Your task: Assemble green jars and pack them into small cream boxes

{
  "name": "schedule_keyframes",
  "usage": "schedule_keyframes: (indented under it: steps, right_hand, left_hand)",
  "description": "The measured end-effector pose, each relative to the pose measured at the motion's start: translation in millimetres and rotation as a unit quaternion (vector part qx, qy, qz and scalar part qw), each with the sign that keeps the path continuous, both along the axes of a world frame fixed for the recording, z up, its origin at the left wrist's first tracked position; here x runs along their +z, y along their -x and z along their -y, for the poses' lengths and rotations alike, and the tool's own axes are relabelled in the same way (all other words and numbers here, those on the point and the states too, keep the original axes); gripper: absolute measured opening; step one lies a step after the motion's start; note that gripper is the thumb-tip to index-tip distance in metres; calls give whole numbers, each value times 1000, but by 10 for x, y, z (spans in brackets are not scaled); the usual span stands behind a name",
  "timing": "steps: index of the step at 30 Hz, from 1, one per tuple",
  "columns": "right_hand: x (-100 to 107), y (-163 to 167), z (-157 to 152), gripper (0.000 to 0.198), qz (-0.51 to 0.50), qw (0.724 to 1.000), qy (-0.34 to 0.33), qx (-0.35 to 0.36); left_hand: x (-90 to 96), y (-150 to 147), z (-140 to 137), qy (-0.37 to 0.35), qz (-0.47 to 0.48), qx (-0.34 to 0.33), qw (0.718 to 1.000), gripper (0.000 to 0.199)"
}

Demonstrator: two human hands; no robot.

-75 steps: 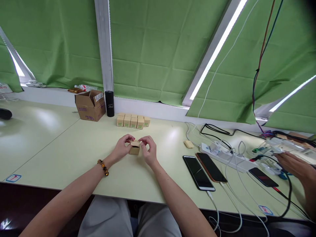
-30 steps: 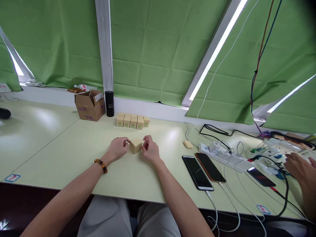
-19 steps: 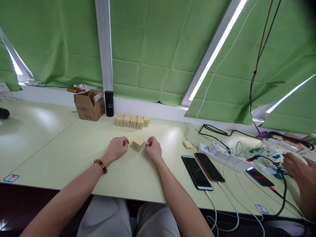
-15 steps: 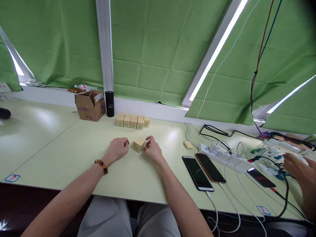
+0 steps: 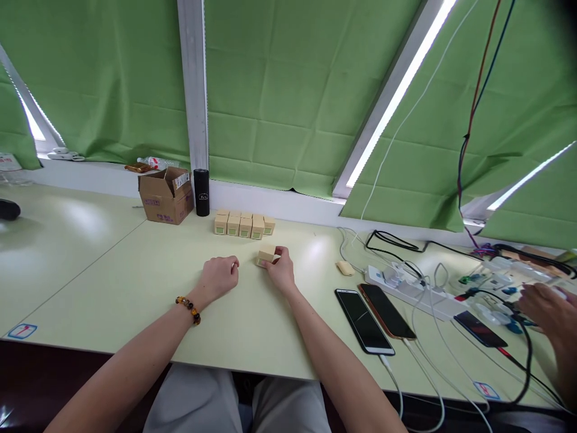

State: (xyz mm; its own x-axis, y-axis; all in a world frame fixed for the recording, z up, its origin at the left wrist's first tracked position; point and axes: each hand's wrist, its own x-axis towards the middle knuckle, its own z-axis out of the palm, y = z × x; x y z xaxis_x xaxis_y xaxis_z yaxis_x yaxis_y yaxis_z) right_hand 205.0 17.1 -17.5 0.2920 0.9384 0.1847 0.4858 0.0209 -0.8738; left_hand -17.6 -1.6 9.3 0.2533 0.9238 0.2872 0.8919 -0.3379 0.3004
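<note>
Between the thumb and fingers of my right hand [image 5: 281, 270] is a small tan cardboard box [image 5: 265, 255] with a label on its front. My left hand [image 5: 219, 274], a beaded bracelet on its wrist, rests on the table to the left of that box, not touching it. Its fingers are curled in, and whether anything is inside them is hidden. Behind both hands stands a row of several similar small boxes [image 5: 244, 225], side by side, with labels facing me.
At the back left stand an open cardboard carton [image 5: 166, 198] and a black tumbler [image 5: 202, 192]. To the right lie a white phone [image 5: 364, 322], a dark phone [image 5: 387, 311], a power strip [image 5: 415, 293] and loose cables. Another person's hand [image 5: 547, 310] is at the far right.
My right hand has closed on the small box and shifted it right and away from me, towards the row. My left hand has stayed nearly in place.
</note>
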Motion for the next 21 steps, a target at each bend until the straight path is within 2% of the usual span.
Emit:
schedule_keyframes:
  steps: [3,12,17,21]
  right_hand:
    - [9,-142,-228,54,20,1000,3,-17]
    - [68,-402,-853,68,61,995,26,-75]
    - [84,-395,-1042,68,34,997,35,-67]
    - [38,-342,-1068,66,-11,998,30,-56]
  left_hand:
    - [1,-16,13,0,-16,-7,1000,27]
    - [0,-54,48,1,-42,-34,999,27]
    - [5,-65,57,12,-42,-38,998,27]
    - [10,-65,63,13,-39,-37,998,27]
